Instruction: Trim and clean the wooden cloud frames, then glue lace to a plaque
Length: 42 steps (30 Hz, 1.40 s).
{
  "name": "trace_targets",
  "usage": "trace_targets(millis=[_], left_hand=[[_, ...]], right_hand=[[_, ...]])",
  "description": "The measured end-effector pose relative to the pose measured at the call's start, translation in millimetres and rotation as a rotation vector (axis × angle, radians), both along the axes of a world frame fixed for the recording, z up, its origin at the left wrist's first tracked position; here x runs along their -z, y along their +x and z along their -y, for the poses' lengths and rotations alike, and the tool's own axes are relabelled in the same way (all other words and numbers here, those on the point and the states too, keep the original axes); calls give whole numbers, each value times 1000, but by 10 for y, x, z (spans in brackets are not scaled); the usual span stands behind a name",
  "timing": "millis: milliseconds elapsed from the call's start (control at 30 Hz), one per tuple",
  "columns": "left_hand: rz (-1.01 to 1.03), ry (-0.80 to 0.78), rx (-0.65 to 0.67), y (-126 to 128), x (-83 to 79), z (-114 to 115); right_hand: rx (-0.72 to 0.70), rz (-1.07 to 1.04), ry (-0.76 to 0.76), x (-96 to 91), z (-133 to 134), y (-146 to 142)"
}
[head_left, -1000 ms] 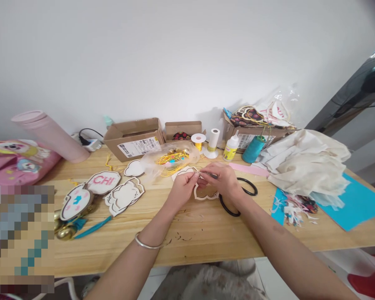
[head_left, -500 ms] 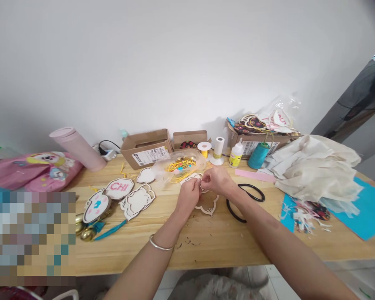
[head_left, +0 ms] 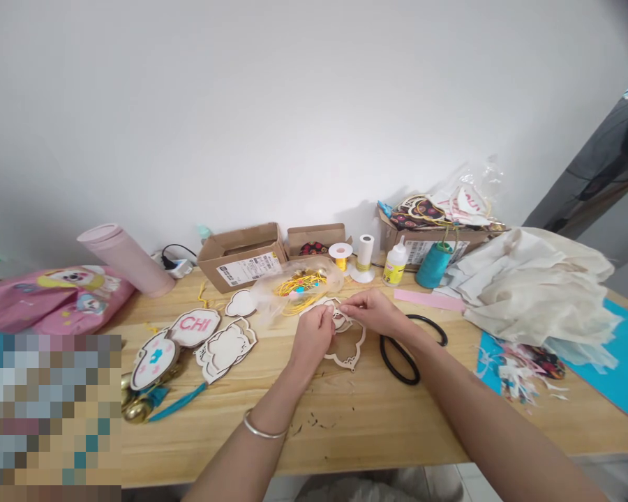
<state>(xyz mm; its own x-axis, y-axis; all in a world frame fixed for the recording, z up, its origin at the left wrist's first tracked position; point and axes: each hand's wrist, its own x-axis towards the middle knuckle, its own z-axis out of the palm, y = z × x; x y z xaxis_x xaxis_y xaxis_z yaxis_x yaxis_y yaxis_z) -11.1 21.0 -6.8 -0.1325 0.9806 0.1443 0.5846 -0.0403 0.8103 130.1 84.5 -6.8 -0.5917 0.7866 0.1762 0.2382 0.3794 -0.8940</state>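
Note:
Both my hands are over a pale wooden cut-out with a scalloped, openwork edge, near the middle of the table. My left hand is closed, thumb against bent forefinger, on the upper left part of the cut-out. Facing it, my right hand pinches with thumb and fingertips at the top of the piece; what lies in the pinch is too small to make out. A narrow gap between the hands shows more carved wood. Beside my right wrist lie black loops like scissors handles, partly covered by the arm.
Behind the hands lie a clear bag with yellow cords, a yellow spool, a glue bottle and a teal thread cone. Embroidered wooden plaques and brass bells are left; pale cloth is right.
My right hand's fingertips have drawn slightly away from my left hand, so carved wood now shows between them. The view has shifted a little.

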Motion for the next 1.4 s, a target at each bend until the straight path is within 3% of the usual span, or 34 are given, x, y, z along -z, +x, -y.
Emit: trace_targets(millis=[100, 300, 500, 600, 867, 1000, 1100, 1233, 1300, 1400], left_hand=[[-23, -5, 6, 2, 1, -15], [-76, 26, 20, 16, 42, -18], [-120, 56, -6, 29, 32, 6], [-124, 57, -17, 36, 21, 16], [-88, 38, -37, 9, 0, 19], [-51, 27, -33, -4, 4, 7], [-10, 14, -24, 4, 21, 3], [76, -15, -53, 9, 60, -16], [130, -30, -74, 6, 81, -35], [221, -58, -88, 6, 98, -54]], right_hand=[[8, -12, -96, -13, 7, -1], [159, 45, -177, 36, 52, -81], [238, 267, 147, -68, 155, -135], [282, 285, 200, -70, 179, -142], [64, 21, -114, 49, 72, -67], [41, 36, -144, 7, 67, -53], [102, 187, 23, -60, 102, -85], [180, 514, 393, -135, 187, -171], [197, 617, 584, -117, 220, -204], [181, 646, 745, -28, 237, -208]])
